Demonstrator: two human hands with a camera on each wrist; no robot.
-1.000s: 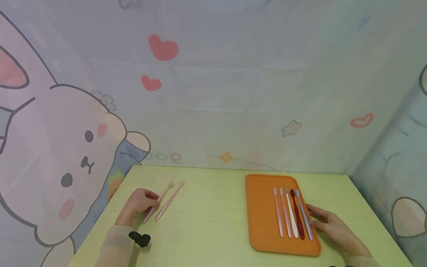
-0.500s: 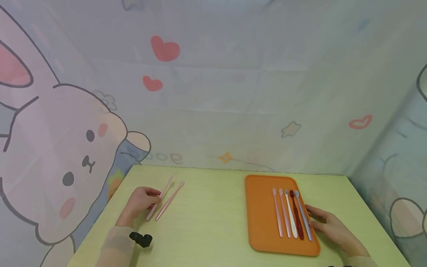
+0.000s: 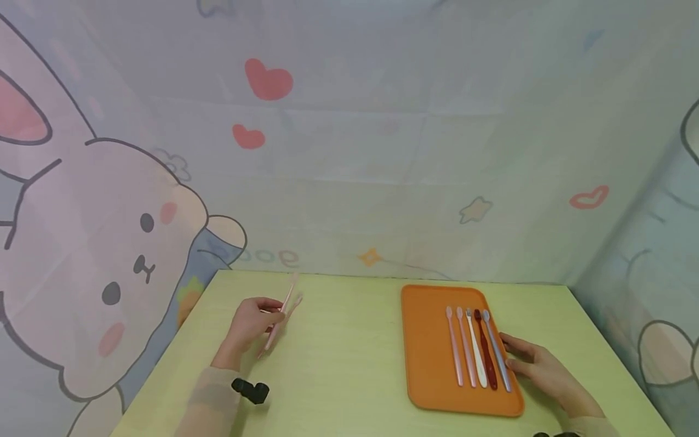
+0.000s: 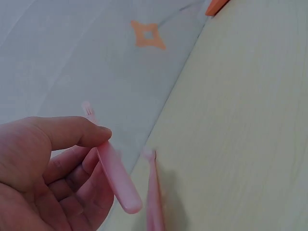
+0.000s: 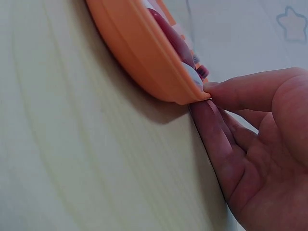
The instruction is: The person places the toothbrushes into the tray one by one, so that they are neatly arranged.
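My left hand (image 3: pixel 250 323) pinches a pink toothbrush (image 4: pixel 118 178) between thumb and fingers, raised off the table. Below it a second pink toothbrush (image 4: pixel 153 197) lies on the table, partly covered in the head view. On the right, my right hand (image 3: pixel 540 367) holds the edge of an orange tray (image 3: pixel 428 358); in the right wrist view the thumb is on the rim and fingers are underneath. Side by side on the tray lie two pink toothbrushes (image 3: pixel 454 351), a white toothbrush (image 3: pixel 476 349), a dark red toothbrush (image 3: pixel 485 352) and a bluish-grey toothbrush (image 3: pixel 497 353).
The light yellow-green table (image 3: pixel 349 358) stretches between the left hand and the tray. A printed cloth backdrop (image 3: pixel 349 152) with a rabbit and hearts stands along the table's back edge and sides.
The left hand has lifted one pink toothbrush from the table and moved it right and up, over the other pink one. The right hand and tray stay nearly in place.
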